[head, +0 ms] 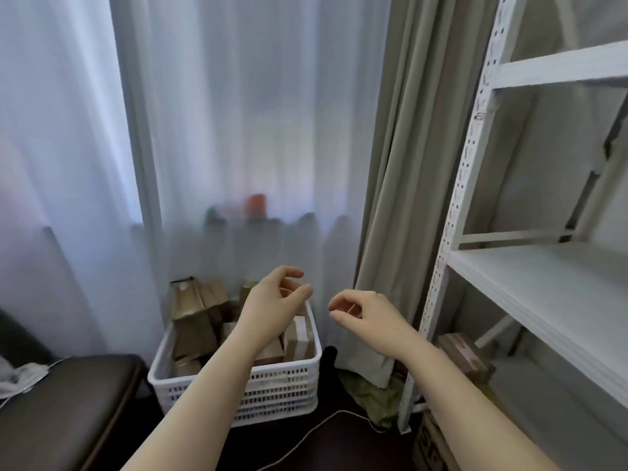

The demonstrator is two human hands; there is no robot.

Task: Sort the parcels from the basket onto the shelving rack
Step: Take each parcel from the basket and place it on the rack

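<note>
Both hands are held up in the air before the sheer curtain (pixel 238 130). The left hand (pixel 272 300) is seen above the white basket (pixel 278 385), its fingers (pixel 302 291) loosely curled and holding nothing. The right hand (pixel 367 314), at its 3 o'clock and apart from it, is likewise loosely curled and empty. Brown parcels (pixel 193 331) are piled in the basket on the floor. The shelving rack (pixel 543 283) is placed at the basket's 3 o'clock, and a brownish box (pixel 465 358) is seen low inside it.
</note>
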